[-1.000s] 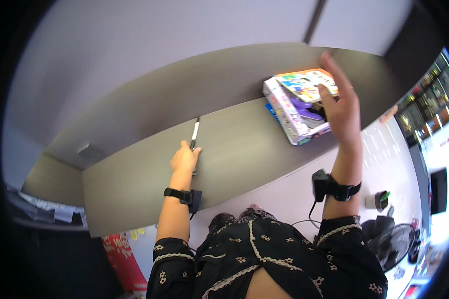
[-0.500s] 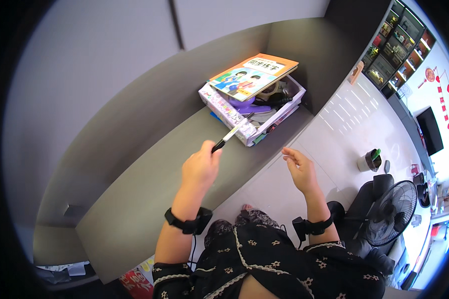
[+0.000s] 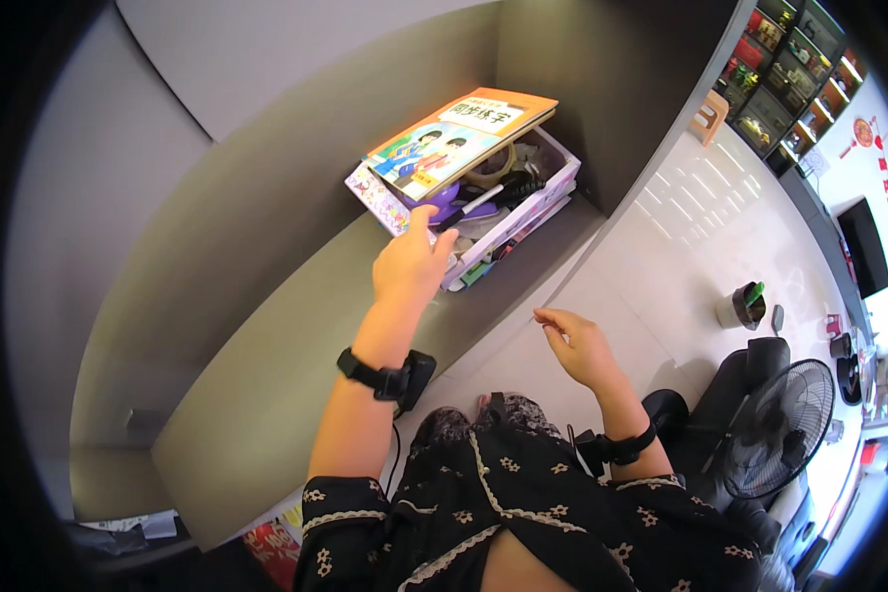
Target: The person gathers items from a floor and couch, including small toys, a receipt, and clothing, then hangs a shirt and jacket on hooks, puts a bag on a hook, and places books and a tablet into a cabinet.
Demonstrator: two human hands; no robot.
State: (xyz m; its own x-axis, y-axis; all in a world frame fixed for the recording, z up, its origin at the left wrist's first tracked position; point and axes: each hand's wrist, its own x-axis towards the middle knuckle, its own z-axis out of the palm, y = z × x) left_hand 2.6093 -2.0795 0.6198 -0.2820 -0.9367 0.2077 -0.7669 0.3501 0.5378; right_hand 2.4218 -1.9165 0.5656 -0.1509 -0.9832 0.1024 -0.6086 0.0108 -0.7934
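A shallow white box [image 3: 525, 219] with a coloured pattern stands on the grey shelf, filled with loose items. An orange-and-blue children's book [image 3: 454, 138] lies tilted across its far left part. My left hand [image 3: 411, 261] is at the box's near left edge, thumb and forefinger apart, with nothing in it. Among the contents a pale pen with dark parts [image 3: 480, 202] lies slanted, beside purple items [image 3: 446, 202] and a roll of tape [image 3: 495, 170]. My right hand [image 3: 577, 347] hovers past the shelf's front edge, fingers loosely bent and thumb apart, seemingly holding nothing.
The grey shelf [image 3: 296, 355] has a side panel [image 3: 602, 89] behind the box. On the right are a black standing fan [image 3: 779, 429], a bin [image 3: 742, 308] with something green in it and a small stool [image 3: 710, 116]. A red printed item [image 3: 271, 553] lies lower left.
My left hand has moved forward to the box and let go of the pen, which now lies inside. My right hand has shifted slightly left and down. The view has turned a little.
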